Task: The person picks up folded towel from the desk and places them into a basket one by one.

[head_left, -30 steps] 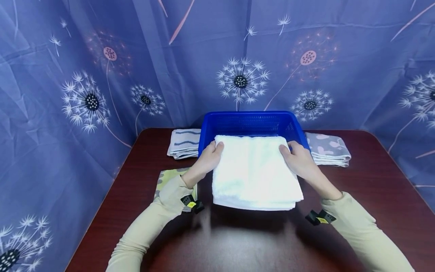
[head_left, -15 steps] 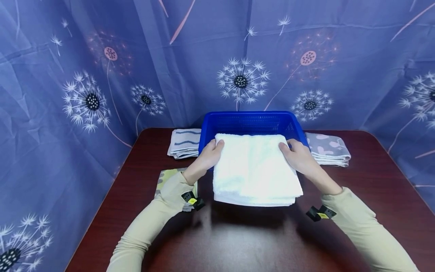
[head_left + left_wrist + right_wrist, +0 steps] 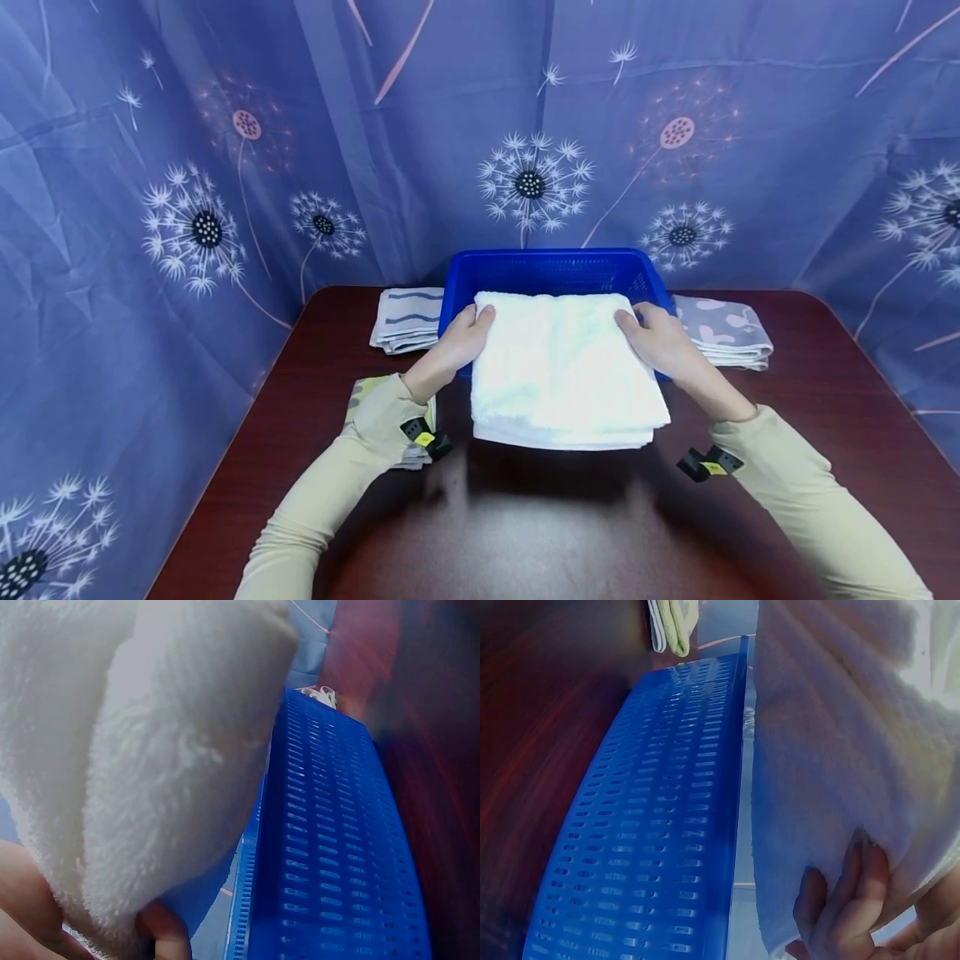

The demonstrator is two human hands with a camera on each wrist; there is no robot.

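A folded white towel (image 3: 562, 375) hangs in the air in front of a blue plastic basket (image 3: 555, 265), hiding much of the basket in the head view. My left hand (image 3: 465, 335) grips its left edge near the far corner, thumb on top. On the opposite edge my right hand (image 3: 660, 337) holds it the same way, thumb above and fingers beneath. The right wrist view shows several fingers (image 3: 855, 900) against the towel's underside. In the left wrist view the thick white pile of the towel (image 3: 165, 765) rises beside the slotted basket wall (image 3: 330, 825).
Left of the basket lies a folded white cloth with grey stripes (image 3: 408, 317). A yellow and grey patterned cloth (image 3: 366, 390) sits partly under my left forearm. To the right is a grey cloth with pink shapes (image 3: 723, 325). A blue dandelion curtain (image 3: 420, 167) closes off the table's back.
Both hands and the towel have shifted slightly away from me, toward the basket; the towel's near edge now stands a little higher in view. The grip is the same.
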